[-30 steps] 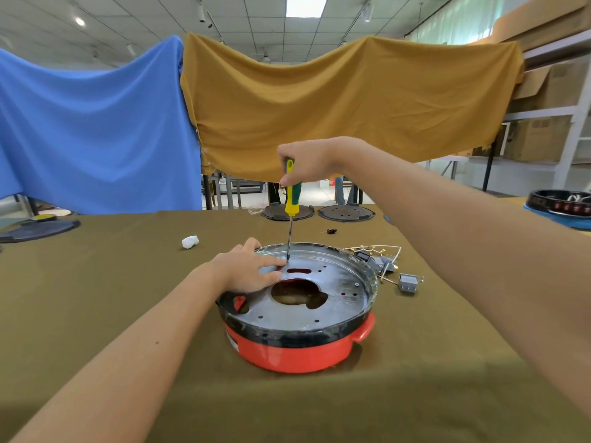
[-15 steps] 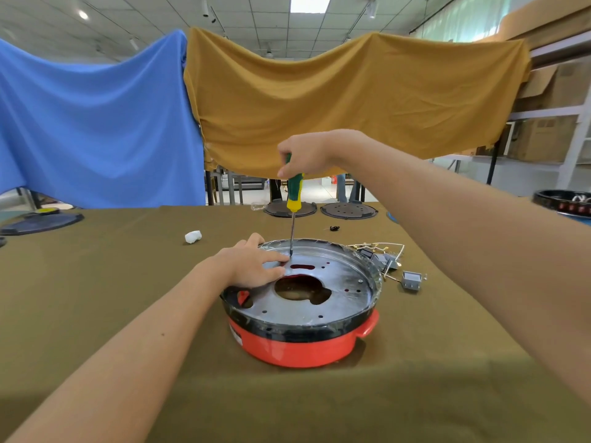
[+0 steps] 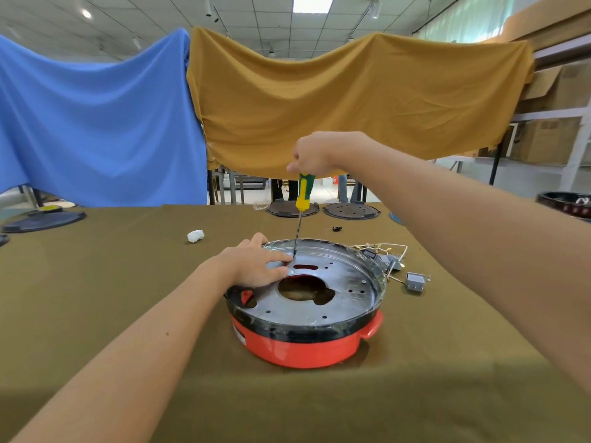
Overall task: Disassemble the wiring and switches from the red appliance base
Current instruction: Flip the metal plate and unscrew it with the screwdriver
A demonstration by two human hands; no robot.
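Note:
The red appliance base (image 3: 303, 345) stands on the olive table, topped by a black rim and a grey metal plate (image 3: 345, 294) with holes. My left hand (image 3: 256, 265) rests flat on the plate's near-left part, fingers straight, fingertips next to the tool's tip. My right hand (image 3: 315, 153) grips the top of a yellow-and-green screwdriver (image 3: 303, 193), held upright with its tip on the plate's far-left area. Loose wiring (image 3: 385, 251) and a small grey switch (image 3: 415, 282) lie on the table just right of the base.
A white wad (image 3: 195, 235) lies on the table left of the base. Two dark round plates (image 3: 351, 211) sit at the far edge, another dark disc (image 3: 43, 219) at far left, a small black part (image 3: 336, 228) behind the base. Cloths hang beyond.
The hands and the screwdriver stay at the same spot on the plate; the view has tilted slightly upward. Nothing was released or picked up.

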